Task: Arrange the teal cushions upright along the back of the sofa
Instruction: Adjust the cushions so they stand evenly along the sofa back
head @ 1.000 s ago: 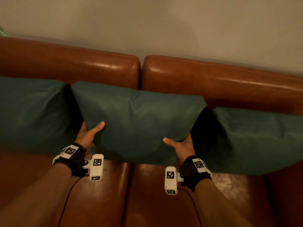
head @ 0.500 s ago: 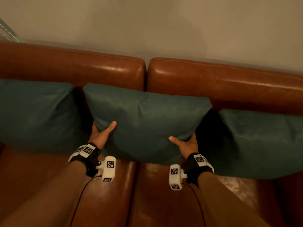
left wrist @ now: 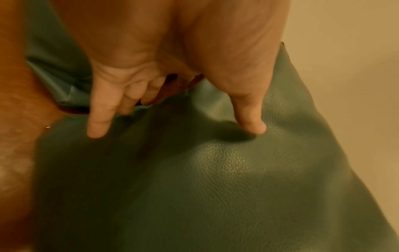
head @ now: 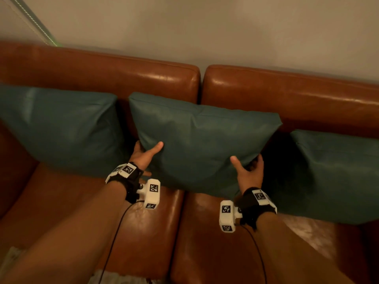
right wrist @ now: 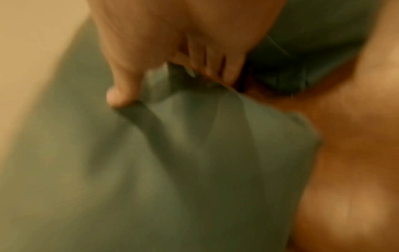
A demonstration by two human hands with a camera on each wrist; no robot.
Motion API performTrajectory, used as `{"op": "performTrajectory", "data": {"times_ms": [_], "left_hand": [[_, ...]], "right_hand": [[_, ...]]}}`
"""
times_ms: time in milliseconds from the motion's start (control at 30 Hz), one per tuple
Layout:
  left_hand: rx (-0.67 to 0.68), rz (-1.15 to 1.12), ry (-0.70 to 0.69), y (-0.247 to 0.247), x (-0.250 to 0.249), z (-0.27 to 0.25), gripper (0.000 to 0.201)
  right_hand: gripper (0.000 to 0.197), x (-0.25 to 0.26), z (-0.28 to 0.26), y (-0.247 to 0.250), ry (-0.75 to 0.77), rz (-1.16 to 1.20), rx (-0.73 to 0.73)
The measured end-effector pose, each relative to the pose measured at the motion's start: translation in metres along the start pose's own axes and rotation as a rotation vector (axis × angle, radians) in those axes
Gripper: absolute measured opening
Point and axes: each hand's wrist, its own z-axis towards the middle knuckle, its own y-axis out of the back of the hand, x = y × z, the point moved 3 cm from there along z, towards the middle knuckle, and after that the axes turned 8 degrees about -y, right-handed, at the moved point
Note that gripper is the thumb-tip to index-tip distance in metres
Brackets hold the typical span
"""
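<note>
Head view | both hands' fingers clamp middle cushion [head: 203,144] | fingertips hidden behind | right wrist blurred

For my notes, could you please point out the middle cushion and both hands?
middle cushion [head: 205,140], head view, front face.
left hand [head: 143,154], head view, back of hand.
right hand [head: 249,174], head view, back of hand.

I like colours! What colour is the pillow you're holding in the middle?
Teal, a dark blue-green. The middle cushion shows best in the head view.
</note>
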Motion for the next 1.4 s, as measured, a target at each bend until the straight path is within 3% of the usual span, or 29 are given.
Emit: {"op": "performTrajectory", "data": {"times_ms": [100, 167, 267, 366, 533, 600, 733, 833, 900, 999, 1133, 1299, 1399], "left_hand": [[-0.013, 0.015, -0.060, 0.018, 0.007, -0.003, 0.116], [-0.019, 0.078, -0.093, 0.039, 0.013, -0.006, 0.097], [-0.038, 0.152, -0.108, 0.087, 0.029, -0.005, 0.044], [-0.074, 0.121, -0.109, 0.160, 0.051, 0.006, 0.008], [-0.211, 0.025, -0.047, 0.302, 0.073, 0.042, 0.023], [-0.257, -0.017, -0.032, 0.352, 0.070, 0.060, 0.013], [-0.238, -0.085, -0.061, 0.410, 0.050, 0.101, 0.067], [-0.192, -0.083, -0.064, 0.426, 0.037, 0.136, 0.098], [-0.160, -0.026, -0.051, 0.428, 0.031, 0.156, 0.106], [-0.133, 0.004, -0.104, 0.428, 0.021, 0.182, 0.098], [-0.039, -0.036, -0.175, 0.427, 0.010, 0.204, 0.117], [0.005, -0.079, -0.211, 0.433, 0.010, 0.210, 0.111], [-0.015, -0.074, -0.228, 0.449, 0.011, 0.212, 0.125]], "right_hand": [[0.041, 0.006, -0.036, -0.007, 0.007, 0.161, -0.213], [0.014, 0.006, -0.057, -0.026, 0.060, 0.165, -0.245], [0.027, -0.002, -0.090, -0.079, 0.081, 0.109, -0.032], [0.023, -0.006, -0.131, -0.148, 0.064, -0.031, 0.221], [0.019, -0.022, -0.176, -0.271, -0.020, -0.232, 0.440], [0.054, -0.028, -0.183, -0.315, -0.057, -0.294, 0.457], [0.135, -0.033, -0.175, -0.374, -0.017, -0.364, 0.426], [0.155, -0.031, -0.162, -0.400, -0.004, -0.408, 0.368], [0.154, -0.034, -0.148, -0.411, -0.059, -0.353, 0.320], [0.144, -0.046, -0.124, -0.420, -0.141, -0.264, 0.258], [0.144, -0.037, -0.139, -0.431, -0.202, -0.112, 0.246], [0.109, -0.032, -0.158, -0.443, -0.212, -0.012, 0.281], [0.096, -0.038, -0.167, -0.453, -0.239, 0.037, 0.284]]}}
